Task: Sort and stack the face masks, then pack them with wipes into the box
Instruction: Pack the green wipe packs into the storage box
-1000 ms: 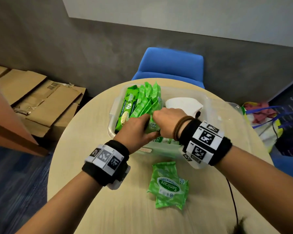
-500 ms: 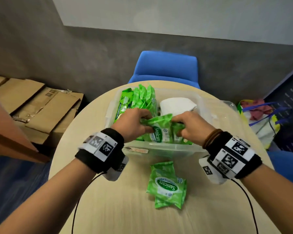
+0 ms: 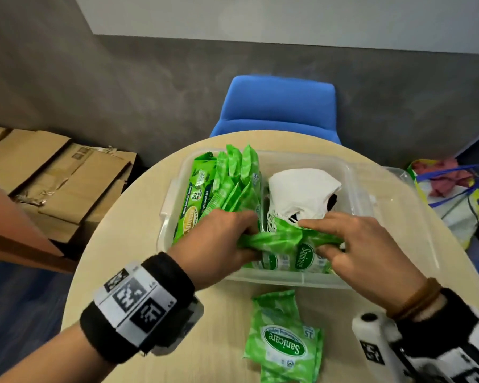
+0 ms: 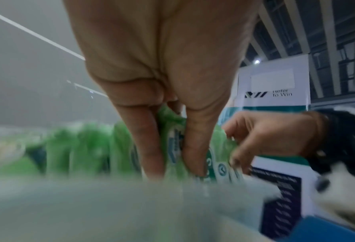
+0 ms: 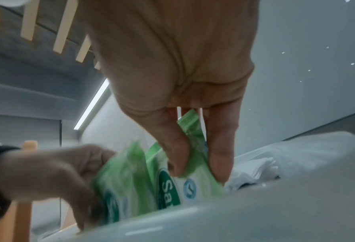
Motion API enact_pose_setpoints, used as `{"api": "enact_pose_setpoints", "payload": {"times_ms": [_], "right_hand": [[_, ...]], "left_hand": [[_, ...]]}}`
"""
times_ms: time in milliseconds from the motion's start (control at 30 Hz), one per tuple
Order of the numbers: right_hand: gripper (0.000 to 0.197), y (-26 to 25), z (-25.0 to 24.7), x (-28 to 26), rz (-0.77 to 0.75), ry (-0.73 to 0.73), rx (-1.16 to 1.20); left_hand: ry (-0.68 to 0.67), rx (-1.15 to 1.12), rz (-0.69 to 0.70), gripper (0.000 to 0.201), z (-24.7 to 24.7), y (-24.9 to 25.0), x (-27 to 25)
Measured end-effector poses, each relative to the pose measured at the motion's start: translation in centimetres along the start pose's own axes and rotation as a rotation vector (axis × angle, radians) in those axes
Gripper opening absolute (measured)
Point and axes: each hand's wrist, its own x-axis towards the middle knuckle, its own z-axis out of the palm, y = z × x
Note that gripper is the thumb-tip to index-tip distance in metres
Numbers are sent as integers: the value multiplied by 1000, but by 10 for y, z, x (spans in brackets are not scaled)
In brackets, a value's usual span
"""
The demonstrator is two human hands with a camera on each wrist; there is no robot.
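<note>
A clear plastic box (image 3: pixel 354 172) stands on the round table. Green wipe packs (image 3: pixel 233 186) stand upright along its left side, and a stack of white face masks (image 3: pixel 302 192) lies at its right. Both hands reach into the box's near side. My left hand (image 3: pixel 233 239) grips the left end of a green Sanicare wipe pack (image 3: pixel 291 244); my right hand (image 3: pixel 332 239) pinches its right end between thumb and fingers (image 5: pixel 178 157). That pack (image 5: pixel 172 185) sits low against the near wall, among other packs (image 4: pixel 85 147). More wipe packs (image 3: pixel 282 341) lie on the table in front of the box.
A blue chair (image 3: pixel 277 106) stands behind the table. Flattened cardboard (image 3: pixel 53 178) lies on the floor at the left. A bag with cloth and blue straps (image 3: pixel 454 194) sits at the right. The box lid (image 3: pixel 404 205) lies under the box's right side.
Both hands have carried the wipe pack from the upright row at the left across to the box's near side and pushed it lower. The right hand has moved rightward.
</note>
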Motion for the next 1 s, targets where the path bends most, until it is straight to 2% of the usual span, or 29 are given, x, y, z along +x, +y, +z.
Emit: {"api": "enact_pose_setpoints", "payload": {"times_ms": [133, 200, 267, 367, 467, 600, 733, 800, 867, 933, 1000], "right_hand": [[48, -2, 7, -2, -56, 69, 110], [47, -6, 4, 1, -90, 105, 185], [45, -12, 0, 8, -119, 94, 257], [44, -24, 6, 26, -136, -38, 254], [45, -31, 20, 39, -96, -147, 216], [47, -38, 28, 47, -83, -226, 121], [38, -46, 30, 50, -118, -311, -65], [27, -46, 17, 52, -131, -415, -24], [41, -44, -1, 54, -105, -532, 31], [48, -43, -10, 54, -99, -551, -40], [36, -46, -11, 53, -109, -510, -134]], "left_hand": [[-82, -15, -18, 23, 14, -1, 1], [-124, 8, 16, 17, 8, 1, 0], [-149, 25, 87, 22, -1, 4, -1], [-224, 121, 119, 40, -7, 12, -3], [-221, 205, 75, 30, 2, 14, -7], [-198, 224, -22, 25, 11, 9, -8], [-177, 82, -32, 20, 11, 3, -9], [-89, 8, 0, 21, 11, 0, -19], [84, -45, 0, 24, 11, -4, -30], [237, -46, -16, 29, 14, -7, -37], [301, -3, -15, 36, 18, -6, -38]]}}
